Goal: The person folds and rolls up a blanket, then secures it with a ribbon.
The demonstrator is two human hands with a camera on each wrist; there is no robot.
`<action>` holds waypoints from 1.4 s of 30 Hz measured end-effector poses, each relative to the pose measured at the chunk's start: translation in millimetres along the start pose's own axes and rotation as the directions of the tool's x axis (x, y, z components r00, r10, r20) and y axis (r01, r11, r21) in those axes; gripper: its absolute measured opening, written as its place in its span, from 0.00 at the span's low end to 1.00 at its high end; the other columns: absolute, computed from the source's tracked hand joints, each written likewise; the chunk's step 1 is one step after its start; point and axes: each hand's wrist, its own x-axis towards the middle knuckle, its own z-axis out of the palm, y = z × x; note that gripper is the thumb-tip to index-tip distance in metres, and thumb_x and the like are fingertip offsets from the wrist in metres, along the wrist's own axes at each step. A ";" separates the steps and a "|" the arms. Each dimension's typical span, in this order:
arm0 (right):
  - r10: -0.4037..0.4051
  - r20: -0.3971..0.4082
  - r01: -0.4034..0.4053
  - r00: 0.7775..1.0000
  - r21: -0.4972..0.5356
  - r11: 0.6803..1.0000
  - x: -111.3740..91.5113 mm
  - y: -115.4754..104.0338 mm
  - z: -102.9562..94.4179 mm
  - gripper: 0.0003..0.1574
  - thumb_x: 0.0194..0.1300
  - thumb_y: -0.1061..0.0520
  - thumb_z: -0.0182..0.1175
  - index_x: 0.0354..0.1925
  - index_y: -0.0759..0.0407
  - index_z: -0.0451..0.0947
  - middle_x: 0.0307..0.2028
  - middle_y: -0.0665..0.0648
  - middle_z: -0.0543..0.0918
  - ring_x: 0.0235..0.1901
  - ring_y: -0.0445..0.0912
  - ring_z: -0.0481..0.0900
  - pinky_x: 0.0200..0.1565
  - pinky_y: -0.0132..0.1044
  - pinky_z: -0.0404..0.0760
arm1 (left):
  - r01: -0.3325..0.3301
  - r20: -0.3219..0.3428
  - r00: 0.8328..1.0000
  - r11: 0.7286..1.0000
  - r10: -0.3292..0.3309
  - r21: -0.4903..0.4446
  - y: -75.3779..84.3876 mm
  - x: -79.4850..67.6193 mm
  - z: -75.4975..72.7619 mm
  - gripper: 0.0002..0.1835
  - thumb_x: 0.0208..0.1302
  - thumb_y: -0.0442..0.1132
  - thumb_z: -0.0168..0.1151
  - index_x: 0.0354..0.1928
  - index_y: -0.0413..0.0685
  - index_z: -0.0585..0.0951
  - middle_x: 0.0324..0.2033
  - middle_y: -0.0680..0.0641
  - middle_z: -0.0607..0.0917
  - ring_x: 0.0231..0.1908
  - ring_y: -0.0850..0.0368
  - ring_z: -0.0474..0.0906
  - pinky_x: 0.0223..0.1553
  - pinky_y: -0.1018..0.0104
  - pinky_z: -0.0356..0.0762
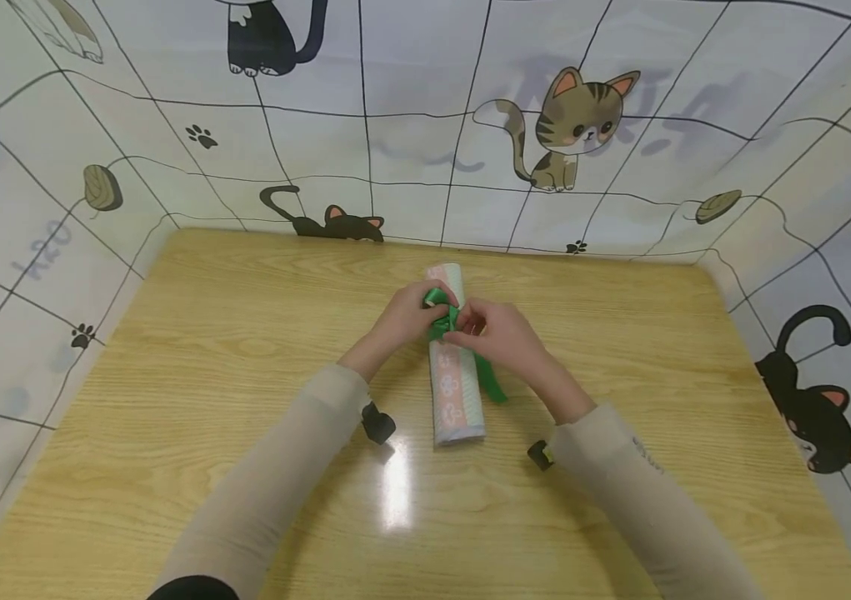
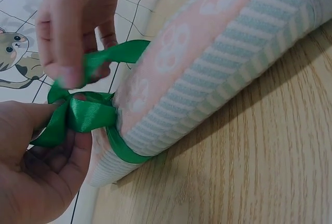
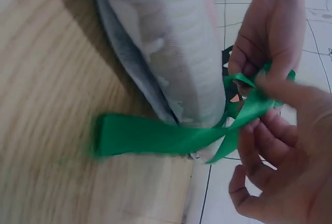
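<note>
A rolled towel (image 1: 458, 392), pink with white shapes and green-white stripes, lies lengthwise on the wooden table. Green satin ribbon (image 2: 124, 146) wraps round its middle, with loops bunched on top. My left hand (image 1: 415, 312) pinches a loop of the ribbon between thumb and fingers. From the other side my right hand (image 1: 500, 332) pinches another stretch of ribbon close to the left fingers. A loose ribbon tail (image 3: 145, 136) hangs down beside the roll onto the table. In the left wrist view the right fingertips (image 2: 70, 76) look blurred.
The wooden table (image 1: 245, 333) reaches to a cloth backdrop (image 1: 425, 125) printed with cats and grid lines, at the back and both sides. Small dark devices (image 1: 377, 423) sit at my wrists. Both sleeves are beige.
</note>
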 end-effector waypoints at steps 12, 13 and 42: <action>-0.109 -0.029 0.096 0.994 -0.289 0.952 3.2 -2.4 10.1 0.04 0.66 0.56 0.64 0.38 0.55 0.84 0.29 0.51 0.85 0.26 0.42 0.77 0.29 0.32 0.75 | 0.015 0.015 1.000 0.999 -0.014 -0.048 -0.7 0.0 -0.5 0.08 0.74 0.36 0.55 0.47 0.47 0.82 0.47 0.44 0.84 0.34 0.59 0.75 0.34 0.72 0.74; -0.096 -0.021 0.088 0.995 -0.258 0.962 3.3 -2.1 10.3 0.06 0.68 0.57 0.62 0.40 0.55 0.85 0.30 0.51 0.86 0.27 0.42 0.77 0.29 0.33 0.74 | 0.015 0.018 1.000 0.999 -0.014 -0.051 -0.6 -0.3 -0.7 0.08 0.74 0.36 0.54 0.47 0.47 0.82 0.48 0.44 0.84 0.34 0.58 0.76 0.34 0.72 0.74; -0.021 -0.026 0.024 0.999 0.112 0.993 27.3 16.5 8.6 0.05 0.67 0.58 0.61 0.39 0.59 0.77 0.42 0.59 0.84 0.40 0.51 0.76 0.38 0.37 0.72 | 0.010 0.019 1.000 0.988 -0.008 -0.153 -4.9 -0.9 -3.8 0.07 0.71 0.37 0.60 0.47 0.46 0.84 0.53 0.44 0.84 0.46 0.53 0.81 0.43 0.66 0.84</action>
